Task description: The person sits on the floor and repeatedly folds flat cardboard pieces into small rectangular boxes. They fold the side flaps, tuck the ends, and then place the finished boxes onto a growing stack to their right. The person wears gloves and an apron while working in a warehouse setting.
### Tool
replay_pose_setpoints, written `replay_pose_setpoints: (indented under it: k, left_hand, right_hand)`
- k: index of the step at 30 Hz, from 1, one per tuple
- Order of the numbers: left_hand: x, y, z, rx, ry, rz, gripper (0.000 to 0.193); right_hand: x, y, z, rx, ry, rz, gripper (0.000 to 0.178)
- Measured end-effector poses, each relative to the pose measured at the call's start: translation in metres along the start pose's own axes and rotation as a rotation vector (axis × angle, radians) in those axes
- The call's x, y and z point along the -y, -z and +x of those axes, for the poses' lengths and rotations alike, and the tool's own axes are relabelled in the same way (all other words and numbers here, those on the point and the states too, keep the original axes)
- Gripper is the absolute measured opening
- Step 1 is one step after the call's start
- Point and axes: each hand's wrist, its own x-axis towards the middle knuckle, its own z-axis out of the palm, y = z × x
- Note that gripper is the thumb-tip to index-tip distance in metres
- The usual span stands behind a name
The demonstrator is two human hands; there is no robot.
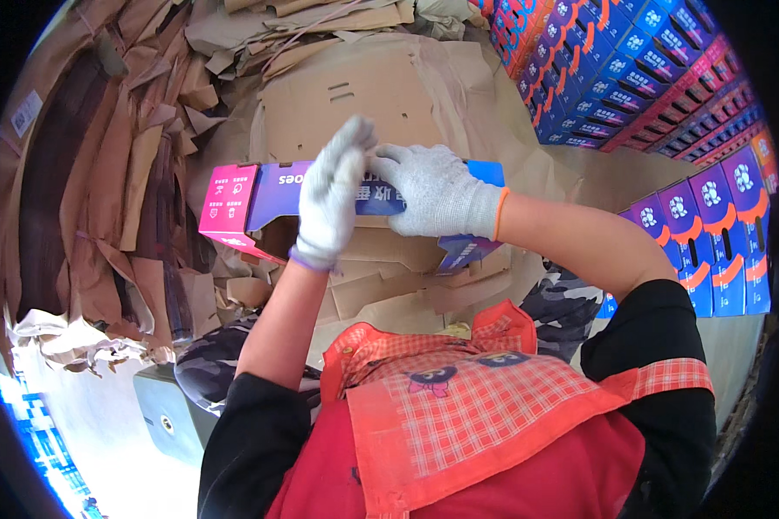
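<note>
A printed cardboard box (277,192), blue-purple with a pink end at the left, lies crosswise in front of me. Its near side gapes, showing bare brown board inside. My left hand (331,203), in a pale knit glove with a purple cuff, is over the middle of the box, seen edge-on with the fingers stretched away from me. Beside it, my right hand (437,192), in a grey glove with an orange cuff, grips the box's upper edge with bent fingers. The two hands nearly meet, and the gloves cover part of the printed panel.
Flattened brown cardboard (320,112) lies beyond the box. Bundled cardboard sheets (86,182) pile up at the left. Blue and red printed cartons (614,78) are stacked at the far right, with more upright cartons (710,229) nearer. A grey metal box (171,415) stands at lower left.
</note>
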Motion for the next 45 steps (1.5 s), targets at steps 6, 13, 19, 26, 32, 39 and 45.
replay_pose_setpoints:
  k: [6, 13, 19, 26, 32, 39, 45]
  left_hand:
    - [-0.051, 0.047, -0.121, 0.390, -0.087, 0.922, 0.076]
    - [-0.066, 0.014, -0.114, 0.200, -0.065, 1.114, 0.103]
    - [-0.019, -0.081, -0.050, 0.507, -0.286, 0.825, 0.089]
    - [0.015, -0.135, -0.053, 0.069, -0.366, 0.652, 0.108]
    - [0.035, -0.149, -0.071, -0.043, -0.035, 0.454, 0.132]
    - [0.039, -0.150, -0.077, 0.110, 0.172, 0.229, 0.105]
    - [0.038, -0.103, -0.095, -0.052, -0.041, 0.382, 0.090]
  right_hand:
    - [-0.106, 0.009, -0.005, -0.239, -0.107, 0.433, 0.050]
    - [-0.155, -0.126, -0.070, 0.323, -0.659, 0.826, 0.035]
    - [-0.141, -0.087, -0.088, -0.331, -0.736, 0.376, 0.034]
    - [-0.061, 0.014, -0.116, -0.546, -0.074, 0.173, 0.035]
    - [-0.045, 0.028, -0.090, -0.053, -0.342, 0.402, 0.026]
    - [-0.040, -0.002, -0.035, -0.064, 0.069, 0.009, 0.008]
    - [0.017, -0.011, 0.010, -0.053, 0.144, 0.399, 0.012]
